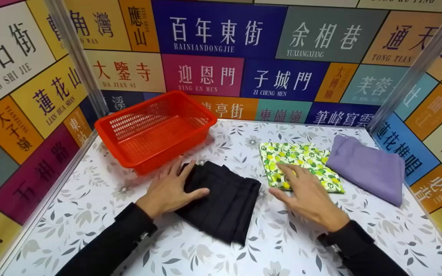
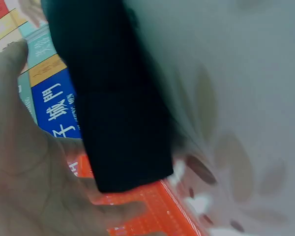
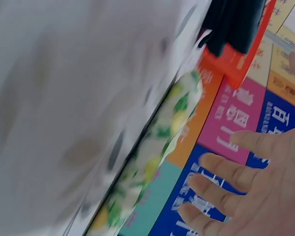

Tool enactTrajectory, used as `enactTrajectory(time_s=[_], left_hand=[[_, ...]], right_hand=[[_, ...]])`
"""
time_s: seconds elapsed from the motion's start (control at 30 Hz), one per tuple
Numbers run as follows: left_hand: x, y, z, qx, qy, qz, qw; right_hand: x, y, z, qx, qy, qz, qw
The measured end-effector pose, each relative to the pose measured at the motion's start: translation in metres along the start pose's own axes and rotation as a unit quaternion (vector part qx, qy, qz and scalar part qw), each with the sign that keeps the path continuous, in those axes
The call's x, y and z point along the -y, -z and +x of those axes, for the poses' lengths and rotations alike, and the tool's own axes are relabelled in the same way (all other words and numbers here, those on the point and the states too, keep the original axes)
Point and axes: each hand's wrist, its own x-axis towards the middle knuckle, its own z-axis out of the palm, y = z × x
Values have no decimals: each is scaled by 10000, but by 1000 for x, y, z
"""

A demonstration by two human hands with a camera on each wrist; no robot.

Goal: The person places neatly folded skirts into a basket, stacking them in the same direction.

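A folded, pleated black cloth lies on the table in front of the person. At its left edge is the left hand, fingers spread and thumb over the cloth; contact cannot be made out. In the left wrist view the black cloth stands out beside the left palm. A folded cloth with a lemon print lies to the right. Over its near part is the right hand, fingers extended and holding nothing. The right wrist view shows that palm apart from the lemon-print cloth.
A red plastic basket with perforated sides stands at the back left. To the far right, a folded purple cloth lies against the lemon-print one. Panels with coloured street-name signs enclose the leaf-patterned table at the back and sides.
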Motion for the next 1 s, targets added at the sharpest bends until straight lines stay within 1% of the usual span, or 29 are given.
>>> enactTrajectory(time_s=[0.07, 0.17, 0.27, 0.33, 0.43, 0.5, 0.57, 0.67, 0.7, 0.73, 0.83, 0.93, 0.97, 1.0], left_hand=[[-4, -1, 1, 43, 155, -147, 9998], [-10, -4, 3, 110, 425, -289, 9986], [-17, -8, 5, 157, 725, -279, 9969], [-22, -10, 6, 136, 858, -192, 9960], [-30, -12, 7, 46, 929, -53, 9957], [-34, -13, 7, -35, 937, -42, 9956], [-38, -13, 9, -122, 927, -150, 9955], [-41, -14, 10, -192, 913, -384, 9949], [-42, -15, 10, -188, 893, -480, 9947], [-43, -15, 10, -171, 875, -567, 9944], [-45, -15, 11, -54, 819, -796, 9934], [-47, -11, 11, 100, 769, -1081, 9911], [-47, -10, 12, 131, 729, -1184, 9902], [-48, -9, 12, 164, 701, -1293, 9890]], right_hand=[[10, -2, 1, -5, -111, 132, 9999], [23, -5, 3, 111, -345, 394, 9986], [36, -10, 7, 390, -651, 753, 9943], [44, -13, 9, 699, -883, 1063, 9879], [54, -19, 12, 1095, -1111, 1393, 9779], [61, -22, 14, 1308, -1141, 1607, 9716], [66, -23, 17, 1424, -1142, 1734, 9678], [73, -23, 19, 1646, -1328, 2026, 9561], [75, -23, 20, 1711, -1449, 2155, 9504], [77, -23, 20, 1765, -1598, 2359, 9421], [81, -24, 20, 1840, -1981, 3144, 9100], [84, -25, 22, 1826, -2099, 4006, 8730], [84, -26, 22, 1826, -2072, 4189, 8650], [84, -26, 23, 1828, -2020, 4306, 8605]])
